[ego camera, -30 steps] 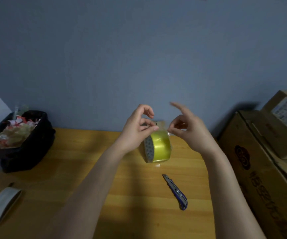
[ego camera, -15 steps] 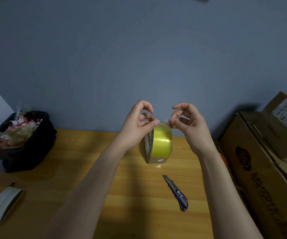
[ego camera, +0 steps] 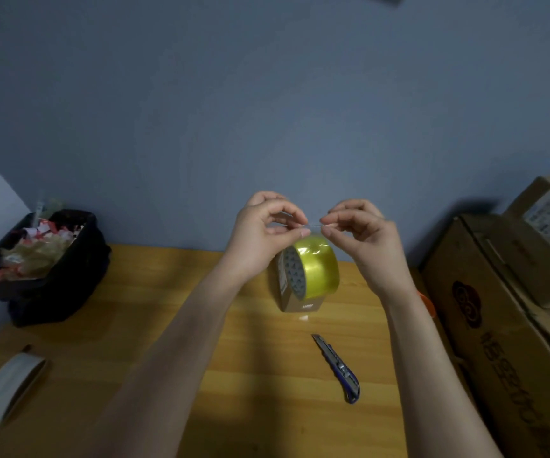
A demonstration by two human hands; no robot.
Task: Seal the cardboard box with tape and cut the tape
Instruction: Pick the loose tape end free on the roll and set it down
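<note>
A roll of yellow tape (ego camera: 319,266) stands on edge beside a small brown cardboard box (ego camera: 295,300) at the middle of the wooden table (ego camera: 154,292). Whether the two rest on the table or hang from the tape I cannot tell. Just above the roll, my left hand (ego camera: 263,233) and my right hand (ego camera: 362,233) each pinch the tape's free end (ego camera: 314,226), which shows edge-on as a thin line between the fingertips. A blue utility knife (ego camera: 336,368) lies on the table in front of the roll, apart from both hands.
A black bin (ego camera: 68,266) full of scraps sits at the table's back left. A pale tape roll (ego camera: 5,388) lies near the left front edge. Large cardboard boxes (ego camera: 505,328) are stacked along the right side. A blue wall rises behind the table.
My right hand's fingers have closed into a pinch. Both hands have moved slightly apart, and a short strip of tape is stretched between them. The roll has turned a little.
</note>
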